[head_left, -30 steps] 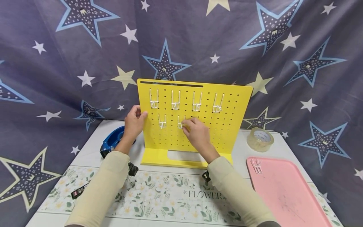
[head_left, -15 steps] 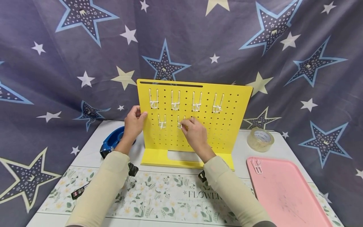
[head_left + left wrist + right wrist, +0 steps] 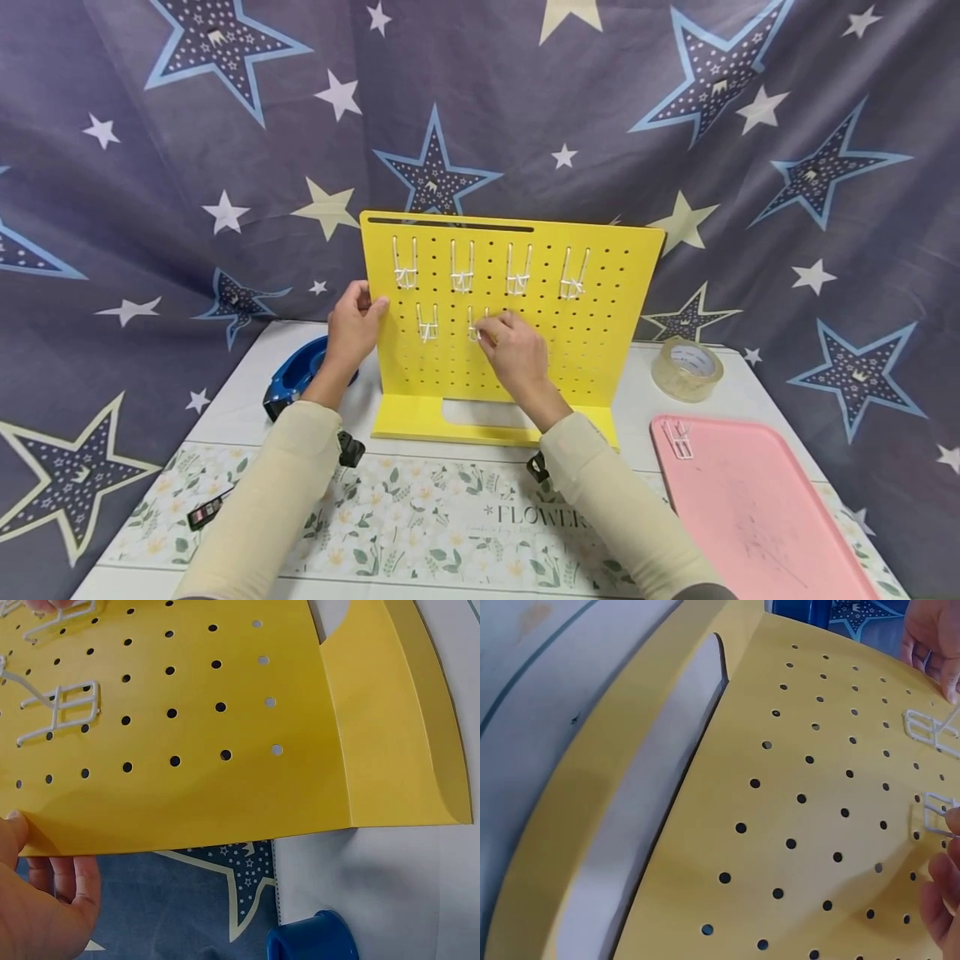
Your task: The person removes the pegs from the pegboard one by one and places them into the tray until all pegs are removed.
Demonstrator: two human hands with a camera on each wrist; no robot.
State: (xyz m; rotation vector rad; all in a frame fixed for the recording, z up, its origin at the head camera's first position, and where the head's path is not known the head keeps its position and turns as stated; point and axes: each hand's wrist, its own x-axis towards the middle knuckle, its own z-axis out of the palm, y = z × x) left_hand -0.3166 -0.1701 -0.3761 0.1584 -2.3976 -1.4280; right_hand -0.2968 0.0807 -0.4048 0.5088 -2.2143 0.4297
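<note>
A yellow pegboard [image 3: 525, 367] stands upright on the table, with several white wire hooks hung in an upper row and a lower row. My left hand [image 3: 356, 323] grips its left edge, thumb on the front and fingers behind, as the left wrist view also shows. My right hand [image 3: 516, 352] pinches the second hook of the lower row, a white wire hook [image 3: 934, 811] lying against the board. Its fingers partly cover that hook. Left of it hangs another lower hook [image 3: 427, 323], touched by neither hand.
On the right lies a pink tray [image 3: 757, 500] with white wire hooks [image 3: 679, 440] at its far left corner. Behind it stands a roll of clear tape [image 3: 687, 370]. A blue tape dispenser [image 3: 296, 375] and a small black object [image 3: 206, 510] are on the left.
The right hand has shifted slightly left and still pinches the lower hook. The left hand keeps its grip on the board's edge. The view has tilted very slightly.
</note>
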